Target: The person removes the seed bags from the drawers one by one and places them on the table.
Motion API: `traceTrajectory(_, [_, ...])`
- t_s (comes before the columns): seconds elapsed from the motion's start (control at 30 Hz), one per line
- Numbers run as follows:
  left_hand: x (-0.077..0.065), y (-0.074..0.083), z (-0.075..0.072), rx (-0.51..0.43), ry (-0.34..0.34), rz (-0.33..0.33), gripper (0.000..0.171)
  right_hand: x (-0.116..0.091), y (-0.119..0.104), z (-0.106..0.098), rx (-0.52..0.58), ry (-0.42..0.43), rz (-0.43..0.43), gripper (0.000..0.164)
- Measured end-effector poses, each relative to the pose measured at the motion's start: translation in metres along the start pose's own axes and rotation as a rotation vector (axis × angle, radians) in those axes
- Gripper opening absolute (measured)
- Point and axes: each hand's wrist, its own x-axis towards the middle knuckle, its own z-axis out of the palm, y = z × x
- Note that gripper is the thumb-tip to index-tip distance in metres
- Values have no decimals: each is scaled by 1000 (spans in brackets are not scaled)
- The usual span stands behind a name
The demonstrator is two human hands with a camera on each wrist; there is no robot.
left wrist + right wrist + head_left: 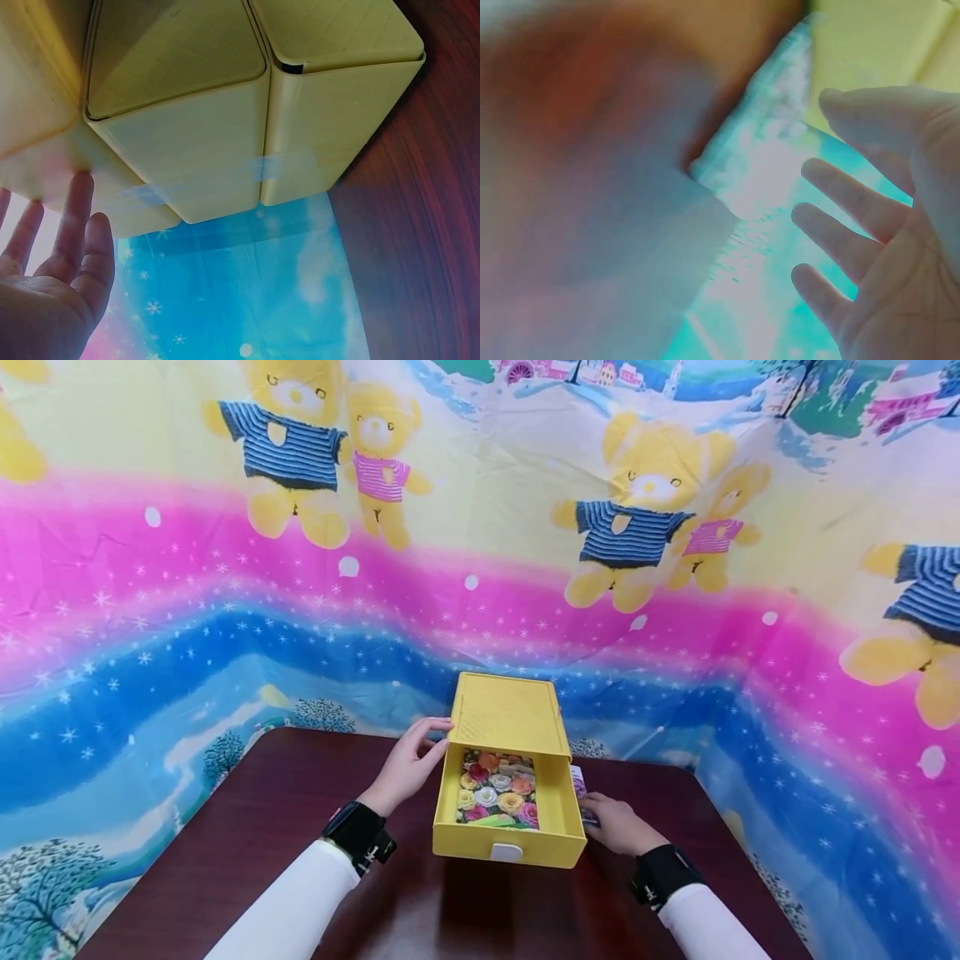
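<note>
A yellow drawer box point(510, 710) stands on the table, its top drawer point(506, 843) pulled out toward me, with a white handle point(506, 852). Inside the drawer lies a card printed with roses point(498, 789), a green item point(493, 820) at its front edge. My left hand point(414, 760) rests its fingertips against the box's upper left side; in the left wrist view its fingers are nearly straight. Beside the box on the right, my right hand point(622, 827) is at a purple printed item point(578, 782), partly hidden by box and hand. The right wrist view shows its fingers extended and spread.
Under the box is a dark reddish-brown table point(322, 810). A cloth curtain point(480, 543) with bears and snowflakes hangs close behind and on both sides. Clear tape point(262, 166) joins the box's stacked yellow units.
</note>
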Motion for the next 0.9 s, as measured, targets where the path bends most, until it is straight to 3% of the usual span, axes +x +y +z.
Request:
traceTrajectory(0.33, [-1, -2, 3, -3, 24, 21, 29, 3, -26, -64, -108, 253, -213, 21])
traceTrajectory(0.57, [-2, -2, 4, -26, 31, 28, 30, -1, -56, -106, -127, 404, -274, 17])
traceTrajectory(0.9, [-2, -1, 4, -15, 35, 17, 29, -11, -103, -131, -200, 483, -477, 23])
